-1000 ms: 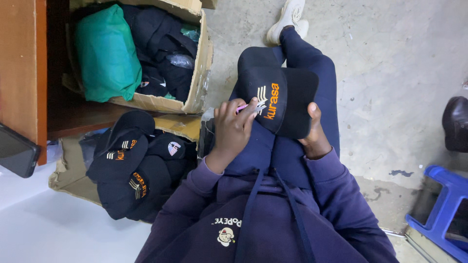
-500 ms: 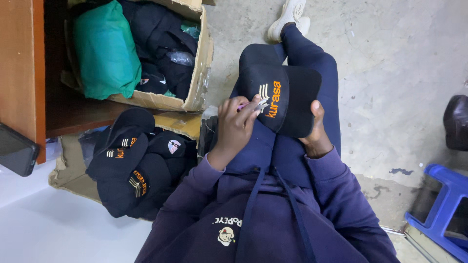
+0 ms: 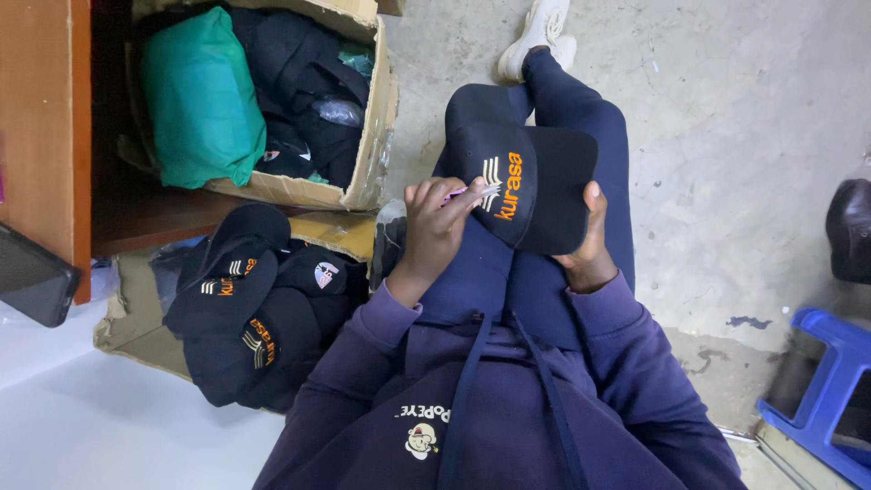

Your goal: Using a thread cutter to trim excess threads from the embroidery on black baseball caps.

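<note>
Black cap worked on in a seated person's lap, over a bare concrete floor.

The concrete floor (image 3: 744, 136), grey and stained, fills the room from twelve to four o'clock. At eleven o'clock an open cardboard box (image 3: 376, 136) holds a green bag (image 3: 200, 100) and dark garments. At eight o'clock lies a pile of black caps (image 3: 254, 318) with orange stitching. A blue stool (image 3: 830, 381) stands at four o'clock. At centre, the black cap (image 3: 526, 186) rests on the thighs, its front bearing orange and pale embroidery. The right hand (image 3: 590, 245) cups its edge, thumb up the side. The left hand (image 3: 435, 227) pinches a thin pinkish tool (image 3: 467, 192) against the embroidery.
</note>
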